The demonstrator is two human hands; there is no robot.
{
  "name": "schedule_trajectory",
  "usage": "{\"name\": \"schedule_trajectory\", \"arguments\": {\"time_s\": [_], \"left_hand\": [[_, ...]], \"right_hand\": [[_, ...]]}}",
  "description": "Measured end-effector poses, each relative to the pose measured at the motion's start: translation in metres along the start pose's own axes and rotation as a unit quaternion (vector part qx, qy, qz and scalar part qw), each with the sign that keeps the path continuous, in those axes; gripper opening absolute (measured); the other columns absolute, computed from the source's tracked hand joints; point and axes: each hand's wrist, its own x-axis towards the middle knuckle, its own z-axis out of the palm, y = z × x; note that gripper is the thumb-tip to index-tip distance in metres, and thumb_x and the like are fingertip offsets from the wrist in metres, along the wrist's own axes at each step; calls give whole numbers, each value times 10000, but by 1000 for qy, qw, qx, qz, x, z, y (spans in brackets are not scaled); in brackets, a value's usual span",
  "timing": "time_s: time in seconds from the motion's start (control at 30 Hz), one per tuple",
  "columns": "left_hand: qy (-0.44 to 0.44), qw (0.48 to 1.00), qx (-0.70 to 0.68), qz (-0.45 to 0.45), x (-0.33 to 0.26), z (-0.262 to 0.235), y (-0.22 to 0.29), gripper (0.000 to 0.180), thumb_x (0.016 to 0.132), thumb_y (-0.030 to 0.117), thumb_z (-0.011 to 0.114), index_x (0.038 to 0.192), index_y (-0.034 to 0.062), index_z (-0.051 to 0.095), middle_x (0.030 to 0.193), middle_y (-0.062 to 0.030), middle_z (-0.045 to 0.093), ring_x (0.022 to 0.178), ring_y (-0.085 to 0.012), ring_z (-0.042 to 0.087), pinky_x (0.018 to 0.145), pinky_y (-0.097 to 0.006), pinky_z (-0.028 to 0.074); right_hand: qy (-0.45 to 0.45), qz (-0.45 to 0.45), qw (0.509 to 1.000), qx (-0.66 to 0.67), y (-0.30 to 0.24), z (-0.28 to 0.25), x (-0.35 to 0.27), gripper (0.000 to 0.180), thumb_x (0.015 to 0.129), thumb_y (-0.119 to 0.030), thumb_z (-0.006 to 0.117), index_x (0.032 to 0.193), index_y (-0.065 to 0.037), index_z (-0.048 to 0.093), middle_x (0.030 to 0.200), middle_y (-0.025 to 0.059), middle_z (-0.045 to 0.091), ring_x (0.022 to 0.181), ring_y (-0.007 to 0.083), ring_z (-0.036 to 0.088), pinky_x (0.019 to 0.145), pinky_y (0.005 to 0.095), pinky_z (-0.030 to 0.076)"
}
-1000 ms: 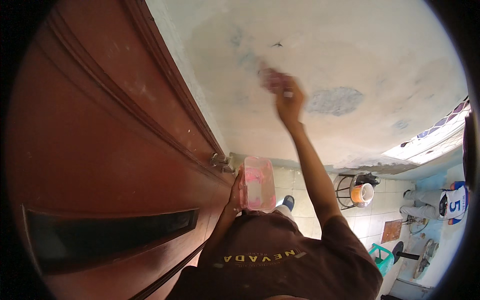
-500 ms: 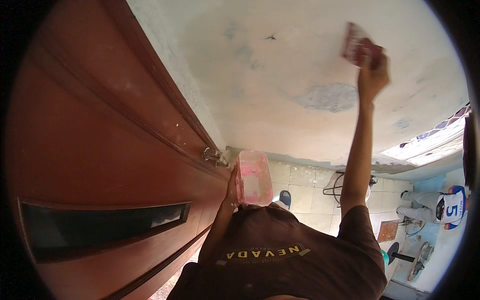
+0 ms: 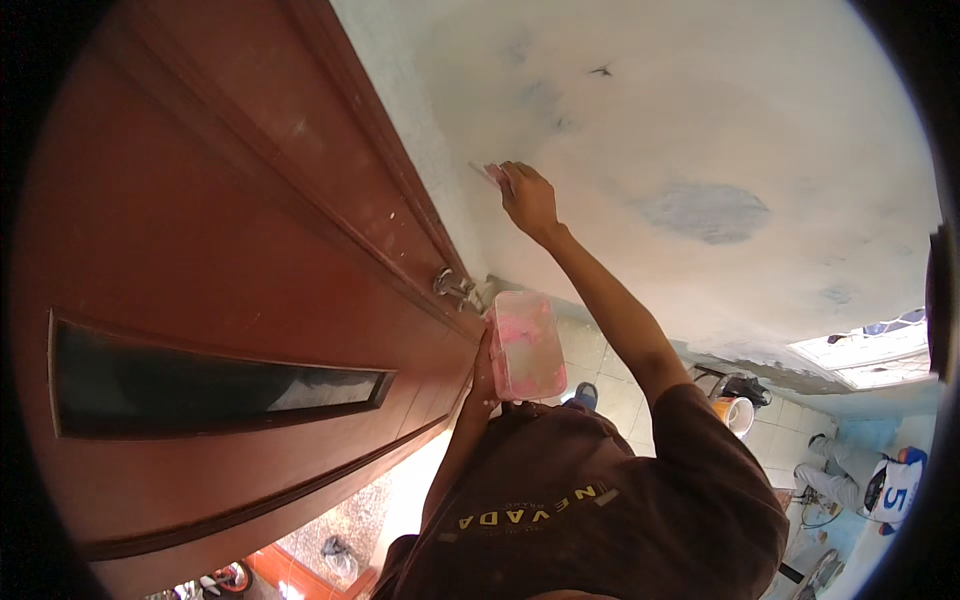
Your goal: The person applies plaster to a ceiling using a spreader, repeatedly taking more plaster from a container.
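Note:
My right hand (image 3: 530, 203) is raised to the pale wall (image 3: 640, 120), close to the edge of the brown door frame (image 3: 395, 150). Its fingers close round a flat reddish putty spreader (image 3: 492, 174), seen almost edge-on with its far edge at the wall. Low in front of my chest, my left hand (image 3: 484, 372) grips the side of a clear plastic tub (image 3: 503, 365). Pink smears coat the tub's walls, and most of that hand's fingers are hidden by the tub. A grey rough patch (image 3: 705, 212) marks the wall to the right of my right arm.
A brown door (image 3: 250, 250) with a metal handle (image 3: 455, 287) stands close on the left. At the right are a barred window (image 3: 865, 350), an orange-and-white bucket (image 3: 736, 415) and another person (image 3: 860, 485). Pale tiles (image 3: 620, 400) cover the floor; a dark sandal (image 3: 586, 396) shows below.
My right hand has swept the spreader from the wall's upper right to its left side, beside the door frame. The left hand keeps hold of the tub. The view has shifted, revealing the bucket.

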Motion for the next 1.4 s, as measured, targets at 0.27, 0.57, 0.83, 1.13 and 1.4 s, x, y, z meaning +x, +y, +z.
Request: {"name": "schedule_trajectory", "arguments": {"time_s": [0.27,0.57,0.83,1.13,1.4], "left_hand": [[-69,992,-97,-27,10,-25,-5,709,1042,648,395,1512,119,447,1405,-115,575,1251,-274,594,1031,-486,536],[-126,979,-113,-113,26,8,9,678,1038,623,451,1499,126,461,1381,-100,583,1247,-265,591,1053,-477,518],[-31,999,-30,-29,18,-50,15,671,1043,597,469,1510,116,442,1389,-90,569,1257,-254,575,1075,-441,498],[-61,996,-32,-57,15,-37,42,713,1040,615,451,1534,102,410,1429,-109,545,1281,-268,563,1075,-429,497],[-126,982,-83,-112,37,-51,31,692,1039,598,466,1521,102,426,1396,-110,569,1250,-264,580,1027,-436,526]], "right_hand": [[258,-43,965,-17,21,-118,41,242,860,-1,651,1013,-136,780,953,40,751,879,259,704,777,367,559],[483,17,874,-57,-22,-286,25,233,971,-131,709,1131,38,706,1009,113,765,851,167,730,749,304,596],[117,-13,993,15,-17,22,6,100,888,-72,697,985,-53,711,966,140,727,869,338,702,719,441,569],[331,-93,936,-72,-2,-104,67,103,864,-15,709,933,-77,754,930,74,752,842,261,719,723,365,564],[493,35,869,-43,-40,-261,34,97,951,-81,716,960,15,725,840,70,746,746,122,672,662,269,522]]}}
